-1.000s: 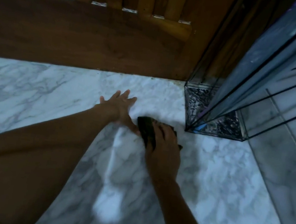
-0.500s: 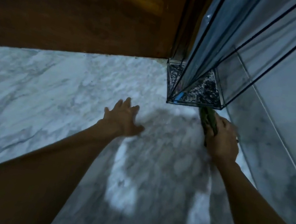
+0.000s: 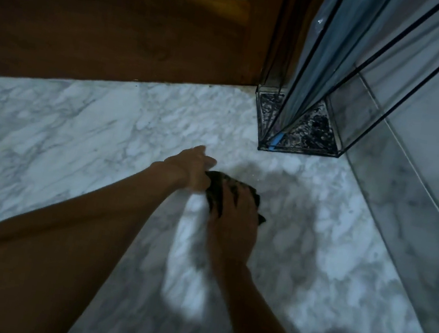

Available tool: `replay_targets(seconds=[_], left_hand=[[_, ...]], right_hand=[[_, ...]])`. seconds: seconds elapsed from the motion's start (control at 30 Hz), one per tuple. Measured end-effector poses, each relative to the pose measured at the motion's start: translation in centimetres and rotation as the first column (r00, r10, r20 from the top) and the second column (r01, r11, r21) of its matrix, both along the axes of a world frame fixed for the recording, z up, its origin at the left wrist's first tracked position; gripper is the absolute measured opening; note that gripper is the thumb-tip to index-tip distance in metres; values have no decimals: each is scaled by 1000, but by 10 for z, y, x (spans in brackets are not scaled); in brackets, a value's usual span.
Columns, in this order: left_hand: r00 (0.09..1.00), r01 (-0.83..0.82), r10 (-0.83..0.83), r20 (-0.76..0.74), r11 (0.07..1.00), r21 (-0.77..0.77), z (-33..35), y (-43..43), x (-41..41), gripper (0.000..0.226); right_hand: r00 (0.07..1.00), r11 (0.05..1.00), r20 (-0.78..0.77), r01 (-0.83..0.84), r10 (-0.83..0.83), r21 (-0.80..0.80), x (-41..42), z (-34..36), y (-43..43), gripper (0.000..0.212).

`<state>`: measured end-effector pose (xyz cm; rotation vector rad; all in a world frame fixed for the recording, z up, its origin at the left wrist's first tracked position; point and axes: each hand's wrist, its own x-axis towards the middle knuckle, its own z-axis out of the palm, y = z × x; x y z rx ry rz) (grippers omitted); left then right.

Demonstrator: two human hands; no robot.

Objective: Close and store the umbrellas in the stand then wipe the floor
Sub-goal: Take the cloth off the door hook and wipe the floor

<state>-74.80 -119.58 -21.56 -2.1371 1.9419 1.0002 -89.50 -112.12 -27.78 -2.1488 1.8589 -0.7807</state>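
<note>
A dark cloth lies on the white marble floor in front of me. My right hand presses down on the cloth, fingers curled over it. My left hand rests flat on the floor just left of the cloth, touching its edge, fingers apart. A black wire-frame umbrella stand with a speckled base stands in the corner at the upper right. A closed grey-blue umbrella leans inside it, its blue tip at the base.
A dark wooden door with slats along the top runs across the back. A grey marble wall borders the floor on the right. Shadows of my arms fall on the floor near me.
My right hand has swept the cloth leftward, from beside the stand's front corner back to the middle of the floor next to my left hand. The view shifted slightly.
</note>
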Motion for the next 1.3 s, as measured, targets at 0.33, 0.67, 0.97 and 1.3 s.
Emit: replay_targets(seconds=[0.33, 0.67, 0.97, 1.3], left_hand=[[842, -435, 363, -398, 894, -105, 35, 51, 31, 21], [386, -702, 488, -783, 706, 94, 232, 55, 27, 18], [433, -764, 451, -780, 642, -53, 595, 101, 51, 24], [609, -696, 424, -670, 691, -195, 975, 199, 127, 27]], right_hand=[[946, 909, 302, -226, 119, 350, 26, 59, -14, 24], [717, 807, 663, -512, 213, 294, 14, 264, -57, 19], [648, 725, 694, -636, 313, 266, 37, 630, -37, 7], [622, 585, 503, -770, 600, 255, 94, 1034, 26, 25]])
